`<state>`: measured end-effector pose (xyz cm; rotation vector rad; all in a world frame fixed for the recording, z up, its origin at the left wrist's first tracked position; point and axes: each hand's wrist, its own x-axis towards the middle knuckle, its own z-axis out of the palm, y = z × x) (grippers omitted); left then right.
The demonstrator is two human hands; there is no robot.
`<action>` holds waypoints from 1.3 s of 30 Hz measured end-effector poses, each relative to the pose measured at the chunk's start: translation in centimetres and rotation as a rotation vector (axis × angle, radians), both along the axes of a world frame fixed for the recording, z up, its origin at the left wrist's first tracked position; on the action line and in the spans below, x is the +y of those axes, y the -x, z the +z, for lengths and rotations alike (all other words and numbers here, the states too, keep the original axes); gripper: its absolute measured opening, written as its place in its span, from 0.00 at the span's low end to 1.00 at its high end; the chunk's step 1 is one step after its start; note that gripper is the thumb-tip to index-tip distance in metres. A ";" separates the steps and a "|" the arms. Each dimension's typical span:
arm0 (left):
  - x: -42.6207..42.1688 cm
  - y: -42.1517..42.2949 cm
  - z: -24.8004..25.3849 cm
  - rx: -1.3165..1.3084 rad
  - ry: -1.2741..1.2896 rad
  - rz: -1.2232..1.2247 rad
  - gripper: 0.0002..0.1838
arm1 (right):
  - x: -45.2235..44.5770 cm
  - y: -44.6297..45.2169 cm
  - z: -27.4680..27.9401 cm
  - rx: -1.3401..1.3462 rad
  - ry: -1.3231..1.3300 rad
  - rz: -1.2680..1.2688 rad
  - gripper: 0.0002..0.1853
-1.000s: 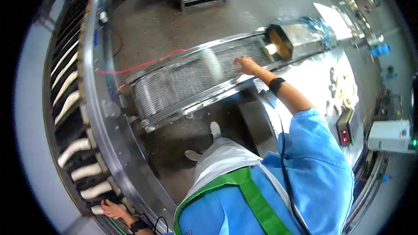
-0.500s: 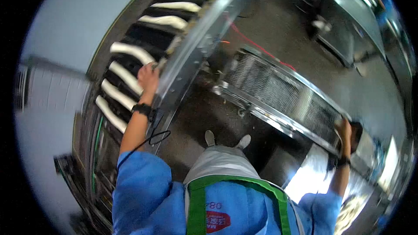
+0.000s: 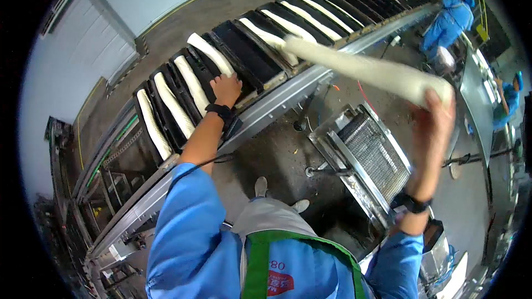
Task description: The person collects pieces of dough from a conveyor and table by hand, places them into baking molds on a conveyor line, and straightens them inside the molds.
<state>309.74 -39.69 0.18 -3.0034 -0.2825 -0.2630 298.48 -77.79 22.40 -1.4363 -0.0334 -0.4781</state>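
My right hand [image 3: 435, 116] is raised at the right and closed around one end of a long pale dough strip [image 3: 360, 69]. The strip stretches leftward through the air, blurred by motion, its far end over the conveyor's trays. My left hand [image 3: 226, 89] rests with curled fingers at the near edge of the conveyor, at the near end of a dough strip [image 3: 208, 52] lying in a black tray. What its fingers grip, if anything, is hidden. Beside it is a bare black tray [image 3: 246, 50]. More dough strips [image 3: 172, 102] lie in trays on both sides.
The conveyor's metal side rail [image 3: 277, 97] runs diagonally before me. A wheeled metal frame with a mesh belt [image 3: 377, 144] stands on the floor at the right. Two people in blue work clothes [image 3: 448, 22] are at the far right, near a metal table [image 3: 479, 99].
My right hand has risen from beside the mesh-belt frame and now holds a dough strip over toward the conveyor. My left hand stays at the tray edge. The view has turned.
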 end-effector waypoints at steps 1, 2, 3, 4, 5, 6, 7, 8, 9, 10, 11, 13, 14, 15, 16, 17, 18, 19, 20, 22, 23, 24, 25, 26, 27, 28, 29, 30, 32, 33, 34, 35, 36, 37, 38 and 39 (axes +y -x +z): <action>0.8 -0.3 -1.3 -0.150 -0.042 -0.060 0.13 | 4.1 -2.1 0.1 -0.052 -0.098 0.057 0.16; 0.9 -0.3 -0.9 -0.147 -0.039 -0.043 0.13 | 6.0 -4.9 -1.9 -0.040 -0.075 0.127 0.15; 0.5 -0.5 0.0 -0.043 -0.011 -0.049 0.11 | 8.7 -7.9 -3.7 -0.032 0.003 0.146 0.17; 0.1 -0.7 0.9 0.058 0.014 -0.054 0.11 | 10.9 -10.3 -5.7 0.090 0.185 0.189 0.18; -0.6 -0.2 1.4 0.068 0.103 -0.048 0.11 | 13.2 -11.1 -7.3 0.119 0.211 0.407 0.20; -1.2 0.3 1.4 0.074 0.101 -0.034 0.11 | 14.7 -11.8 -8.9 0.145 0.235 0.626 0.22; -1.8 0.8 1.3 0.055 0.136 -0.029 0.11 | 15.0 -12.4 -11.2 0.143 0.481 0.660 0.23; -2.0 1.4 1.3 0.029 0.170 -0.029 0.11 | 15.3 -12.0 -13.5 0.132 0.730 0.681 0.24; -2.0 1.9 1.5 0.029 0.163 -0.023 0.11 | 14.8 -11.8 -15.3 0.171 0.735 0.763 0.23; -2.1 2.4 1.9 0.125 0.210 -0.028 0.12 | 13.7 -11.8 -16.7 0.211 0.742 0.845 0.22; -2.3 2.7 2.2 0.226 0.261 -0.035 0.14 | 12.4 -11.6 -17.8 0.256 0.641 0.945 0.20; -2.4 2.3 2.7 0.281 0.253 -0.029 0.15 | 8.4 -11.4 -19.1 0.316 0.530 1.030 0.19; -2.6 1.9 3.3 0.323 0.243 -0.025 0.15 | 5.9 -11.1 -19.3 0.349 0.570 0.973 0.18; -2.7 1.2 4.2 0.339 0.159 -0.006 0.13 | 3.7 -10.9 -19.6 0.380 0.607 0.910 0.17; -2.9 0.8 4.3 0.208 0.113 -0.001 0.14 | 1.3 -10.8 -20.1 0.392 0.599 0.886 0.17; -3.3 0.2 4.3 -0.011 0.071 -0.080 0.14 | -1.6 -10.6 -21.1 0.556 0.521 0.870 0.16; -4.1 -0.5 4.5 0.019 0.058 -0.105 0.14 | -5.0 -10.2 -22.0 0.720 0.434 0.833 0.16; -4.7 -1.9 3.9 -0.027 0.130 -0.205 0.13 | -9.0 -9.9 -24.3 0.740 0.416 0.760 0.16; -6.0 -3.2 3.5 -0.107 0.135 -0.341 0.12 | -13.3 -9.3 -27.4 0.711 0.382 0.718 0.17; -8.2 -3.9 3.1 -0.024 0.082 -0.378 0.13 | -19.0 -5.2 -28.8 0.695 0.326 0.597 0.19; -10.1 -4.3 3.7 0.006 0.167 -0.367 0.14 | -21.1 -3.1 -28.3 0.732 0.583 0.452 0.21; -11.4 -4.9 3.4 0.011 0.200 -0.403 0.15 | -22.9 -1.2 -28.0 0.777 0.837 0.311 0.23; -13.2 -4.8 3.5 0.032 0.193 -0.423 0.16 | -25.3 1.4 -29.2 0.840 0.944 0.262 0.26; -14.8 -4.5 3.8 0.052 0.179 -0.439 0.18 | -27.0 4.2 -29.6 0.897 1.038 0.146 0.27; -16.0 -4.3 3.3 0.009 0.182 -0.476 0.20 | -28.6 6.9 -30.1 0.914 1.077 0.043 0.27; -17.4 -4.8 2.8 -0.027 0.187 -0.524 0.22 | -30.4 9.6 -30.1 0.944 1.109 -0.064 0.27; -18.5 -5.8 3.0 0.006 0.183 -0.605 0.24 | -33.0 12.1 -31.5 0.939 1.244 -0.076 0.29; -18.4 -7.4 0.5 -0.050 0.135 -0.679 0.25 | -34.3 14.3 -31.4 0.989 1.191 -0.142 0.29; -20.8 -8.2 0.7 0.013 0.101 -0.663 0.28 | -36.2 17.9 -30.7 1.157 1.047 -0.167 0.31; -19.6 -10.4 -2.1 -0.010 0.010 -0.662 0.30 | -37.4 19.4 -31.9 1.213 1.092 -0.177 0.31; -20.1 -11.5 -2.6 0.097 -0.057 -0.589 0.31 | -37.7 21.2 -31.9 1.095 1.154 -0.315 0.31; -20.9 -11.9 -3.0 0.202 -0.021 -0.494 0.31 | -38.6 22.1 -31.6 1.221 1.182 -0.294 0.31; -21.9 -10.8 -2.4 0.256 -0.014 -0.371 0.31 | -38.7 22.8 -30.1 1.275 1.079 -0.339 0.31; -19.5 -13.2 -6.0 0.202 -0.120 -0.375 0.32 | -38.4 23.4 -27.8 1.328 0.948 -0.417 0.33; -20.6 -11.7 -4.5 0.218 -0.051 -0.308 0.34 | -38.7 24.3 -27.3 1.339 0.931 -0.430 0.33; -21.1 -10.9 -4.2 0.196 -0.017 -0.296 0.35 | -38.9 24.8 -27.1 1.361 0.973 -0.518 0.34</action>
